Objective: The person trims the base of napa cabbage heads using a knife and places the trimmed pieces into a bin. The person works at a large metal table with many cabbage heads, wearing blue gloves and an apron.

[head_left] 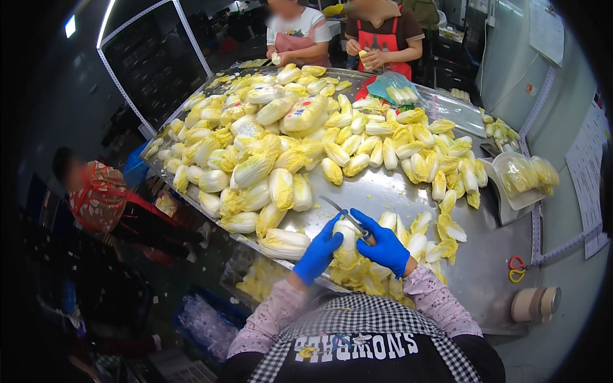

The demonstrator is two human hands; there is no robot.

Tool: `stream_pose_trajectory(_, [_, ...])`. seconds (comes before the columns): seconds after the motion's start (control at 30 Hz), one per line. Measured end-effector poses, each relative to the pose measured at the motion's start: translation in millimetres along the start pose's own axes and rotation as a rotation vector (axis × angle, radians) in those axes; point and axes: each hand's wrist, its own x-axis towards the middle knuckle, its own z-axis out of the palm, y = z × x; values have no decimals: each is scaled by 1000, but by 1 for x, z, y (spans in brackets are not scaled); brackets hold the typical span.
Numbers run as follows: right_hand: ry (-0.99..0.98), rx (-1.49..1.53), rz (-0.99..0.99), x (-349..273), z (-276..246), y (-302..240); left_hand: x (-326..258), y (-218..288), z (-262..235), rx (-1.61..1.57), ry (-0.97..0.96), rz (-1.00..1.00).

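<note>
My left hand (318,253), in a blue glove, grips the side of a napa cabbage (346,241) close in front of my apron. A knife (347,217) with a curved blade is in my blue-gloved right hand (387,247). Its blade slants up and left across the top of that cabbage, and the fingers of the same hand rest by the cabbage's right side. Loose pale leaves (416,245) lie just right of my right hand. Left of my left hand, a whole napa cabbage (284,244) lies at the table's near edge.
Napa cabbages (255,143) heap over the metal table (495,255). Right: a scale (504,191) with a bagged tray (520,175), scissors (516,269), a tape roll (535,304). Two people in aprons (386,41) work across the table; another person (102,198) stands left. A blue crate (207,322) sits below.
</note>
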Motion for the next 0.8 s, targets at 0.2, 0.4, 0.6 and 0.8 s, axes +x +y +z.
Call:
stream_pose_trajectory(0.2, [137,56,-154,17,8,37,11,-17,9,498,249,41])
stream_pose_trajectory(0.4, [132,-43,-172,8,8,49,3,-9,12,519,52,78])
stream_pose_trajectory(0.6, [117,-291,-49,3,-17,68,0,-2,3,13,-183,14])
stream_pose_trajectory(0.8, [226,-206,-258,-11,-23,52,8,-29,5,-396,-169,-94])
